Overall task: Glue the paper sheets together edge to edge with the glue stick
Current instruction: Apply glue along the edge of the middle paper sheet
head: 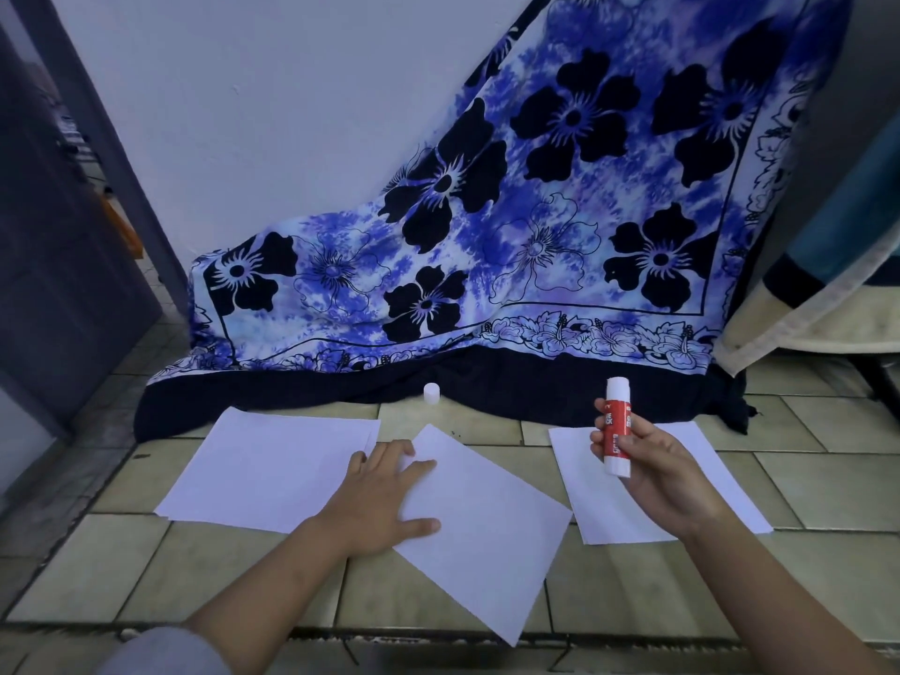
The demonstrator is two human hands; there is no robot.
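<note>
Three lots of white paper lie on the tiled floor. A stack [263, 470] is at the left, a single tilted sheet [487, 533] in the middle, and another sheet [584, 484] at the right. My left hand [384, 494] rests flat on the tilted sheet's left edge, fingers spread, partly over the left stack. Above the right sheet, my right hand [652, 475] holds a red and white glue stick [617, 426] upright. Its white cap [431, 393] stands apart on the floor, behind the sheets.
A blue flowered cloth [511, 236] drapes down the wall to the floor just behind the papers. A dark door [63, 265] stands at the left, and a cream-edged blanket [803, 309] hangs at the right. Bare tiles [146, 567] lie in front.
</note>
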